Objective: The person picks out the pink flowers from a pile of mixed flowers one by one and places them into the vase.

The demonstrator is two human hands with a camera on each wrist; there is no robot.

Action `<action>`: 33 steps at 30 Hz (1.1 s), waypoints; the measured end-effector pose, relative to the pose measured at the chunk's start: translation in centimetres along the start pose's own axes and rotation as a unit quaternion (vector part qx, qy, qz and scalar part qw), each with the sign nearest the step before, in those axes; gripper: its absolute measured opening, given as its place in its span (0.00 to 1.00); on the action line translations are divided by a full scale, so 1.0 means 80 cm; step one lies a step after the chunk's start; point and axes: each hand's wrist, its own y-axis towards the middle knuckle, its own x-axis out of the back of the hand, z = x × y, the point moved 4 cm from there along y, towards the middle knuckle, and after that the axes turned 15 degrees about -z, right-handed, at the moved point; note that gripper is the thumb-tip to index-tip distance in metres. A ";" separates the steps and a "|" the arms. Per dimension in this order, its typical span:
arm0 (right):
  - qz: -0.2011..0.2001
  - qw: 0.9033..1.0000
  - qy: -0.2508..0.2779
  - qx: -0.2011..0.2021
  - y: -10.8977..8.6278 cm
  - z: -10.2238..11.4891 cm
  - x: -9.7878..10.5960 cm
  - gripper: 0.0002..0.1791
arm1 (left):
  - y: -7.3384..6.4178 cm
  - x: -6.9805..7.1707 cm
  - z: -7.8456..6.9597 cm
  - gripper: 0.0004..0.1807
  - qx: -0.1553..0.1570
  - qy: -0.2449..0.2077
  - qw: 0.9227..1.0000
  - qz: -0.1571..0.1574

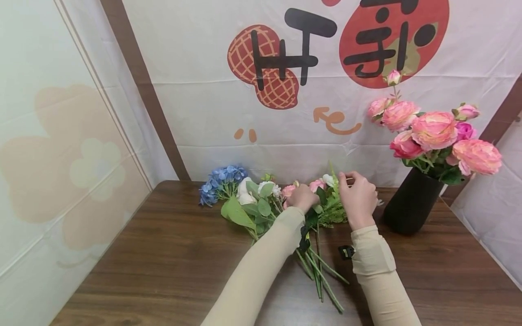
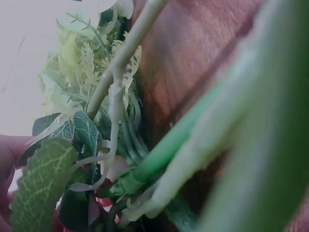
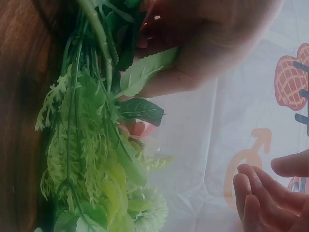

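In the head view, my left hand [image 1: 302, 198] is low among artificial flowers, beside a pink rose [image 1: 288, 190]. Seen from the right wrist, the left hand [image 3: 207, 53] has its fingers curled in around a leafy flower stem [image 3: 104, 43], and leaves partly hide its fingertips. Serrated leaves [image 2: 43, 179] cover most of those fingers in the left wrist view. My right hand [image 1: 359, 197] is raised just right of feathery greenery [image 1: 332, 213]. A gap shows between the right thumb and the loosely bent fingers [image 3: 260, 198], with nothing between them.
A black vase [image 1: 413, 203] of pink peonies stands at the table's right. Blue hydrangea [image 1: 222, 183] and white blooms [image 1: 246, 192] lie at the left of the pile. Several green stems [image 1: 322, 276] point toward the front. A printed cloth [image 1: 204, 104] hangs behind the wooden table [image 1: 163, 262].
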 end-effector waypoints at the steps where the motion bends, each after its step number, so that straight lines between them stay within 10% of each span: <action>1: 0.001 1.000 0.000 0.000 0.000 0.000 0.000 0.21 | 0.001 0.001 0.001 0.12 0.004 -0.006 1.000 -0.001; 9: 0.010 1.000 -0.005 -0.002 0.000 0.002 0.000 0.21 | 0.008 0.015 0.009 0.25 0.009 -0.069 0.997 -0.026; 17: 0.015 1.000 -0.002 -0.003 -0.002 0.004 0.001 0.21 | 0.013 0.038 0.015 0.06 0.004 -0.142 0.987 -0.073; 28: 0.021 1.000 0.000 -0.007 -0.001 0.007 0.002 0.20 | 0.017 0.069 0.022 0.05 0.057 -0.274 0.957 -0.075; 33: 0.019 1.000 0.001 0.004 -0.001 0.010 0.002 0.19 | 0.018 0.093 0.022 0.05 0.034 -0.319 0.942 -0.102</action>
